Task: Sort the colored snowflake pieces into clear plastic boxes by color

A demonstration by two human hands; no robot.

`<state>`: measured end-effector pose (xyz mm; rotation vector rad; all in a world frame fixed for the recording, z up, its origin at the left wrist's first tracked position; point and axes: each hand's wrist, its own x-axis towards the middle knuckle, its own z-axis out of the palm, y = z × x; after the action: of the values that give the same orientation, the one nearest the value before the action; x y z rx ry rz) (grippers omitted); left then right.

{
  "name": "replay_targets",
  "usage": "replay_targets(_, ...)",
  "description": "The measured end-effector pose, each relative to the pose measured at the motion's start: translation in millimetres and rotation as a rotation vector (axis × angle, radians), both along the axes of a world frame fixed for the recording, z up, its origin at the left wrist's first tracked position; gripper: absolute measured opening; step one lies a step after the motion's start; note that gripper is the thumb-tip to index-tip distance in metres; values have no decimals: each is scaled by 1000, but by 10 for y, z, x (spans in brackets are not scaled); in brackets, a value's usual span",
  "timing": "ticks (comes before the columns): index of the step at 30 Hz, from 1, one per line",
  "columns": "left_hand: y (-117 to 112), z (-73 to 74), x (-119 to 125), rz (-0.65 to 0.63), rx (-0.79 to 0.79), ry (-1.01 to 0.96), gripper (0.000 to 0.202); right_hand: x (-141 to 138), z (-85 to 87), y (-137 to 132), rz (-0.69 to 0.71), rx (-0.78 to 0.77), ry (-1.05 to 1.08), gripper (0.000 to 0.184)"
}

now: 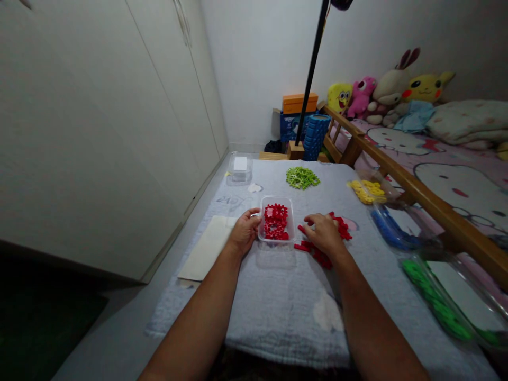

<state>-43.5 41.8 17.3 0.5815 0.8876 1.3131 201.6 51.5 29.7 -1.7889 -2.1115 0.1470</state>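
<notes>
A clear plastic container (294, 227) stands on the cloth, with red interlocking plastic pieces (275, 221) inside. My left hand (246, 228) grips its left wall, thumb at the rim and fingers around the side. Loose red plastic pieces (322, 258) lie to the right of the container. Over them hovers or rests my right hand (322, 232), fingers bent, with a gap between thumb and forefinger. One small red piece lies right by the thumb tip; the palm hides part of the pile.
A light green pile of pieces (302, 178) lies at the back. Boxes with yellow (368, 191), blue (391, 227) and green pieces (434, 299) line the right edge by the wooden bed rail (377, 151). A clear box (239, 168) stands back left; a cream sheet (206, 248) lies left.
</notes>
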Motion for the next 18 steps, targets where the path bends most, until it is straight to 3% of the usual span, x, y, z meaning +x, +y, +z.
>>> replay_targets(3,0,0,0,1,1,-10,47,-52,39,-51,38,-126,-136,21)
replay_targets(6,-1,-4,-3,-1,-2,-12,47,-70,80,-59,44,-148,-136,22)
replay_targets(10,8,-27,-6,-1,1,-8,48,-61,120,-42,19,22,150,31)
replay_targets(14,24,-48,2,-7,15,-11,50,-156,153,-94,185,158,506,32)
replay_targets(18,27,-41,10,-7,19,-17,51,-326,150,-176,257,199,563,28)
